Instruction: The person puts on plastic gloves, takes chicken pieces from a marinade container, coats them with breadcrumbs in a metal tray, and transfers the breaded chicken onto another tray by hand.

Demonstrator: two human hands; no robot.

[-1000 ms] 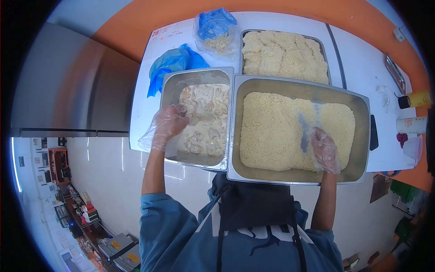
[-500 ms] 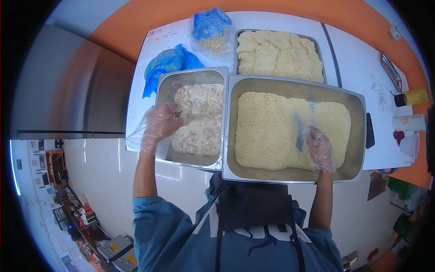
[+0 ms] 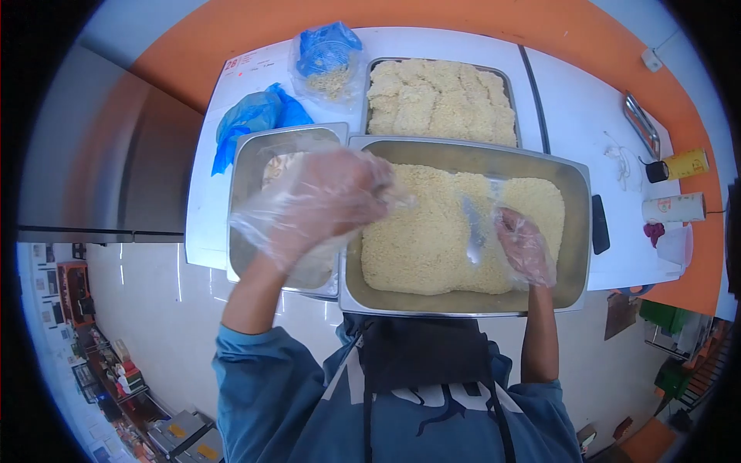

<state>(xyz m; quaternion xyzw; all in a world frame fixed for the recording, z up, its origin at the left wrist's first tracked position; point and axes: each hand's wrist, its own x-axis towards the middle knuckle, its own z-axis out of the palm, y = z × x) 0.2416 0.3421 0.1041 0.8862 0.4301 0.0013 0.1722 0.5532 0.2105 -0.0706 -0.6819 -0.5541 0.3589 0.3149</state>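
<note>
My left hand, in a clear plastic glove and blurred by motion, is closed over the border between two metal pans. A pale, wet, batter-coated piece sticks out from its fingertips. Below that hand, the smaller pan holds pieces in creamy batter, largely covered by the hand. Coarse pale breadcrumbs fill the larger pan, with a bare strip of metal showing through. My right hand, also gloved, rests low over the crumbs on the right, its fingers curled; what they hold, if anything, is hidden.
Behind stands a tray of crumb-coated pieces. Blue plastic bags and a clear bag with crumbs lie at the back left. On the right are a black phone-like slab, a paper roll and a yellow can.
My left hand has lifted out of the batter pan and moved right, carrying a coated piece to the edge of the crumbs. My right hand stays over the crumbs; the whole view has shifted slightly.
</note>
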